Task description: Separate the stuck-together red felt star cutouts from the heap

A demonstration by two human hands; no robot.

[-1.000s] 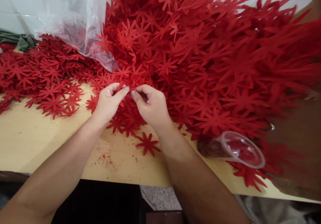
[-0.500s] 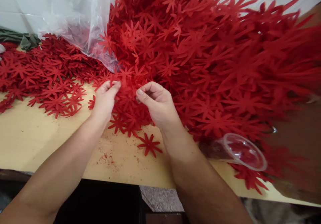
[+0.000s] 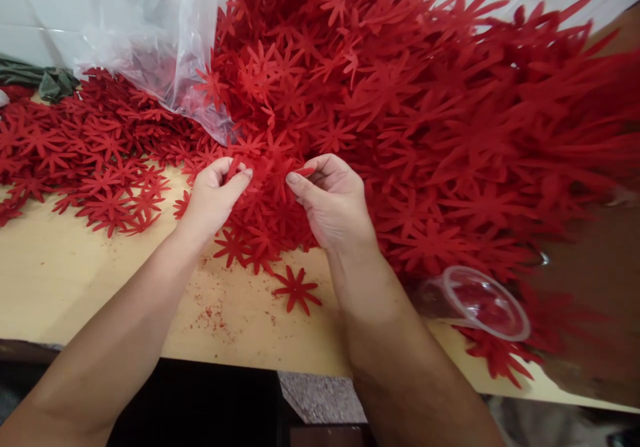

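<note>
1. Desk [image 3: 90, 273] nearest us, pale on top, with a scatter of red crumbs [image 3: 213, 317] between the forearms.
2. Over to the right, a clear plastic cup [image 3: 461, 308] lies on its side! Red shows through its mouth; whether that sits inside or behind the clear wall, I can't tell. Red petals [image 3: 500, 363] stick out below it.
3. One loose flower [image 3: 296, 290] lies flat on the desk, near the right wrist.
4. And the hands! Left hand [image 3: 215, 197]: thumb and fingers pinched on a slip of red. Right hand [image 3: 337, 207]: thumb and fingers clamped on a red flower piece [image 3: 306, 171], its tip showing above the thumb, right in front of the heap. One piece in both? Red against red, can't tell.
5. Behind them, a huge heap [image 3: 380, 100] of red flowers, a lower pile [image 3: 100, 143] at left.
6. Further back, a clear plastic bag [image 3: 193, 73], red showing through its lower part; contents unclear.
7. Far left, green cloth [image 3: 57, 83] before the white wall [image 3: 30, 20].
</note>
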